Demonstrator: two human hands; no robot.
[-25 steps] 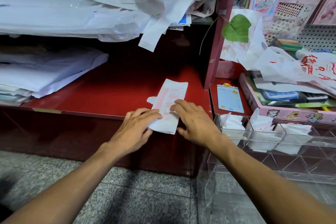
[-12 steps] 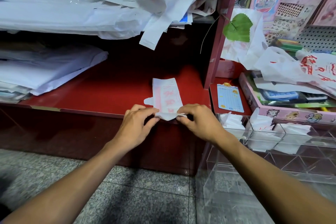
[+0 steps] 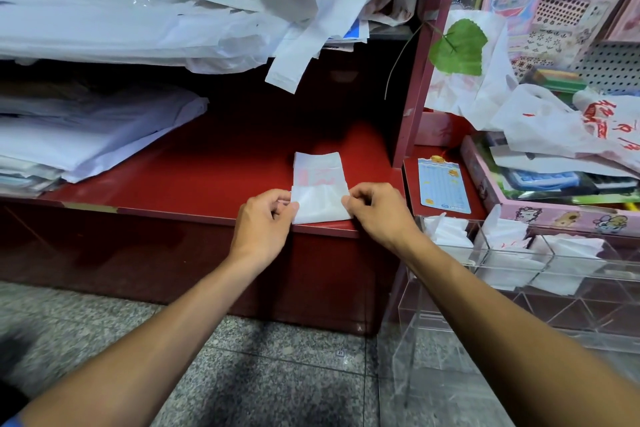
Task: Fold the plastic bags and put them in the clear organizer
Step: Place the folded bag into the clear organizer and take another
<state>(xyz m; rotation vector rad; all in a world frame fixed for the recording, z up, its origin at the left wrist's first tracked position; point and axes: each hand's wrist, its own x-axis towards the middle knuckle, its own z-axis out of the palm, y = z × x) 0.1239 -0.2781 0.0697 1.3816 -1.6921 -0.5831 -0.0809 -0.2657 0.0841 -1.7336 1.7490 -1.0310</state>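
A white plastic bag with pink print [image 3: 319, 184], folded into a narrow strip, lies on the red shelf [image 3: 194, 177] at its front edge. Its near end is folded up over the rest. My left hand [image 3: 262, 218] pinches the left corner of that fold and my right hand [image 3: 375, 213] pinches the right corner. The clear organizer [image 3: 519, 284] stands at the lower right, with folded white bags [image 3: 446, 230] in its upper compartments.
Loose white bags [image 3: 304, 0] are heaped on the upper shelf, one handle hanging down. Stacked white sheets [image 3: 86, 128] fill the shelf's left side. A pink tray [image 3: 554, 215] with a calculator and more bags sits to the right. A small blue card [image 3: 443, 185] lies beside the red post.
The strip was turned from slanted to straight. Both hands went from pressing it flat to pinching its near end and folding that end up and away over the strip.
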